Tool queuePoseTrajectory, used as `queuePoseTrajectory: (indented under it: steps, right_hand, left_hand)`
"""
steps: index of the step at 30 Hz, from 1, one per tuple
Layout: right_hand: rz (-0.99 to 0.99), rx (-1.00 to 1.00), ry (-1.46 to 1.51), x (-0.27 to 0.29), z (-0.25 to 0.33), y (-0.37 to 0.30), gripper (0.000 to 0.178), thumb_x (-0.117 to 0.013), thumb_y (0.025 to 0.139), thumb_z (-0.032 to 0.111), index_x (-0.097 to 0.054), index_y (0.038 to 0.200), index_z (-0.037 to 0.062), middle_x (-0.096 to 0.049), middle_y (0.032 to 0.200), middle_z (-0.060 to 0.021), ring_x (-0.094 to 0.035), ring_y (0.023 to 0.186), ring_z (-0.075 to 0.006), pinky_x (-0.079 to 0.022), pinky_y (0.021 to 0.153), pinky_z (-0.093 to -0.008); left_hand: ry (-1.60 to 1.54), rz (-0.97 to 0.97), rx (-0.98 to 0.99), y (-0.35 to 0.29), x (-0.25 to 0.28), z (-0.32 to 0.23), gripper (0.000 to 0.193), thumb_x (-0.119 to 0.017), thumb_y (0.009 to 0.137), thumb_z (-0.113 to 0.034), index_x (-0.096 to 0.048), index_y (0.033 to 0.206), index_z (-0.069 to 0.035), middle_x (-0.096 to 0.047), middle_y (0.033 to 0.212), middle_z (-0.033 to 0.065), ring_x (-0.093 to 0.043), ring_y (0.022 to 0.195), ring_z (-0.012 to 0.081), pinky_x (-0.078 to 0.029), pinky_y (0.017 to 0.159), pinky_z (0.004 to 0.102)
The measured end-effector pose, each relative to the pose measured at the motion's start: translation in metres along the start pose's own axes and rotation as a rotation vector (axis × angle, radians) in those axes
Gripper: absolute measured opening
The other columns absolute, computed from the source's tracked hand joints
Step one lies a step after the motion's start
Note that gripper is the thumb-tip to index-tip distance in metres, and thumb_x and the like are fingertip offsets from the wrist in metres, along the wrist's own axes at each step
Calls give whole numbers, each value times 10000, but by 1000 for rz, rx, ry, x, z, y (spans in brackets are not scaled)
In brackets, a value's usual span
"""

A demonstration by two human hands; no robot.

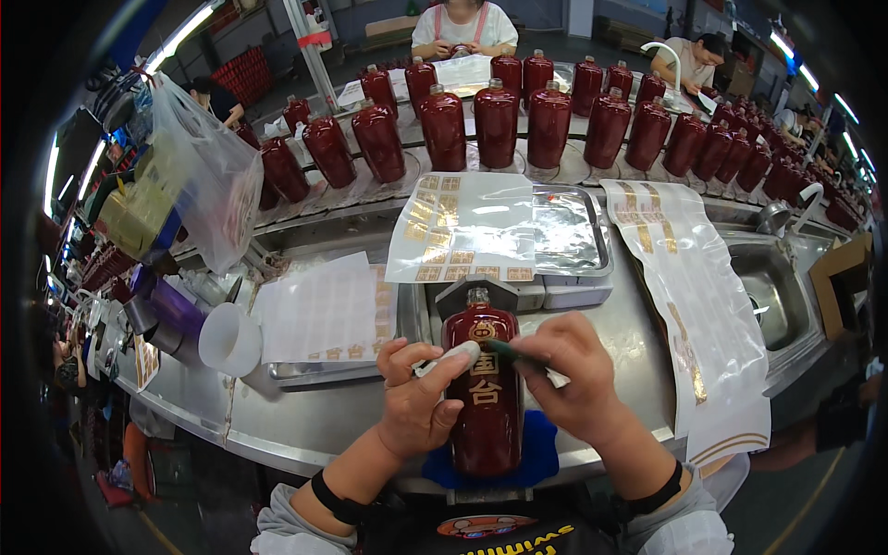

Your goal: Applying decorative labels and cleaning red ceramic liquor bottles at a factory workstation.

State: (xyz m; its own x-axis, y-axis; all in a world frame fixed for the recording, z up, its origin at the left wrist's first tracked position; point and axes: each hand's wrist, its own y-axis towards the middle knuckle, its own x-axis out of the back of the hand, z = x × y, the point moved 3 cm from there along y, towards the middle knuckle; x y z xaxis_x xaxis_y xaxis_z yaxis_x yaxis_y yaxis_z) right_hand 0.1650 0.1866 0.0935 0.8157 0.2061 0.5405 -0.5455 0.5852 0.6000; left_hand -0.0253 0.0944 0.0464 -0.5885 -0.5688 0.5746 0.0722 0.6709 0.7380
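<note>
A dark red bottle [487,430] with gold characters on its front lies tilted before me, its neck pointing away, over a blue cloth [539,453]. My left hand [416,388] rests at the bottle's left side. Its index finger, with a white cover on the tip, touches the front by the gold emblem, and the thumb stands apart. From the right, my right hand [572,375] pinches a small dark green scraper [504,350], whose end meets the bottle just below the emblem. Part of the scraper is hidden by my fingers.
Decal sheets [462,222] lie beyond the bottle, partly over a metal tray [578,231]. More sheets [319,305] are at left and a long one [680,296] at right. Several red bottles [495,125] line the back. A white tub [230,339] and sink [768,291] flank the worktop.
</note>
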Motion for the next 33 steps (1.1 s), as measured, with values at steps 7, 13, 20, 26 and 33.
queuePoseTrajectory:
  steps: [7,13,20,26,33]
  right_hand:
    - [232,300,3,7,27,20,313,-731,688,96,-680,993,150,-533,870,-12,-549,829,-223,-405,715,-367]
    - [553,176,327,10,34,7,209,-740,814,121,-678,1013,104,-588,882,-16,-609,810,-153,-464,731,-336]
    - [61,-636,765,-17,-28,-20,178,-666,947,137,-603,1070,25,-644,936,-22,-588,836,-65,-494,718,-231]
    - [-5,206,-175,-3,9,-1,261,-726,766,67,-662,1016,113,-556,837,-61,-567,775,-275,-422,722,-410]
    - [398,-199,369,2,18,-10,237,-758,820,120,-660,1033,82,-624,847,-45,-620,735,-159,-497,688,-325]
  left_hand:
    - [-31,-73,86,-20,4,-3,407,-575,979,-322,-612,1251,-20,-674,1172,73,-531,1101,257,-274,1071,496]
    - [-40,-115,113,-19,10,-4,424,-570,975,-398,-630,1261,-90,-679,1102,39,-478,1181,259,-248,1088,507]
    - [157,81,-126,-10,4,-8,485,-443,1024,-486,-614,1334,-155,-719,972,-25,-468,1220,220,-168,1136,494]
    - [88,61,42,-28,2,-9,528,-433,1024,-493,-607,1328,-97,-726,1048,4,-491,1209,228,-180,1129,499]
    - [89,-10,67,-32,14,-14,535,-443,1009,-530,-625,1284,-109,-709,1111,10,-445,1271,245,-178,1145,506]
